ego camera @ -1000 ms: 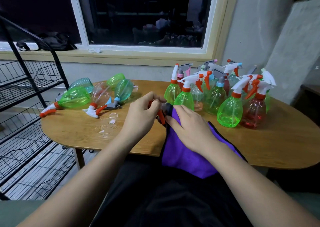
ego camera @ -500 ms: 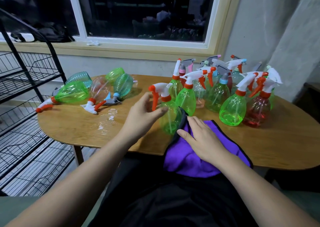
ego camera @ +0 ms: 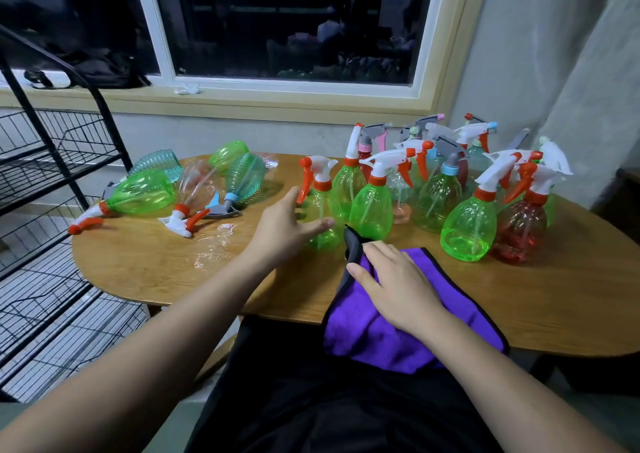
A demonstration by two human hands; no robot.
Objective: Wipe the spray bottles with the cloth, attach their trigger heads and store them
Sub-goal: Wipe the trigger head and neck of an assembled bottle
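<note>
Bottle (ego camera: 322, 207): green, with a white and orange trigger head, stood upright on the table (ego camera: 554, 297) at the left end of the upright group (ego camera: 467, 224).
Left hand (ego camera: 285, 224): held wide open just beside that bottle, with the thumb in front of it; contact cannot be told.
Right hand (ego camera: 398, 279): laid flat, fingers relaxed, on the purple cloth (ego camera: 360, 335) at the table's near edge.
Lying bottles (ego camera: 145, 193): laid on their sides near the wire rack (ego camera: 59, 157).

bare table (ego camera: 145, 265) between bottle clusters
</note>
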